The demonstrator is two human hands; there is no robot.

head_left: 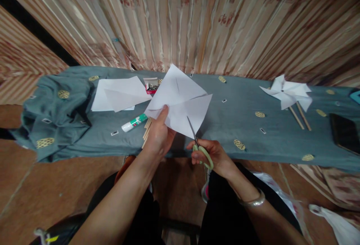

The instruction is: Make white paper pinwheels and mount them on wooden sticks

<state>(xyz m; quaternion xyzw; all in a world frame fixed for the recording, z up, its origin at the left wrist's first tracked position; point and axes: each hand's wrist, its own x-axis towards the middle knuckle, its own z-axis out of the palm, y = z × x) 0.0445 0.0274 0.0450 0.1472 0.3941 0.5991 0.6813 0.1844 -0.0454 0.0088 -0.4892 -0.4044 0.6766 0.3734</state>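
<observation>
White sheet [184, 89]: one, left hand [159, 135] pinching | scissors [196, 142]: one, right hand [217, 154] gripping | pinwheels [287, 94]: two

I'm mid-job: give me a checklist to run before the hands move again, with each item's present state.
1. Left hand gripping the white paper: ok.
2. Right hand holding the scissors: ok.
3. Left thumb clear of the blades: ok.
4. One blade beneath the paper: cannot tell.
5. Red box closed: not ok, open.
6. Paper pinwheels away from the scissors: ok.
</observation>
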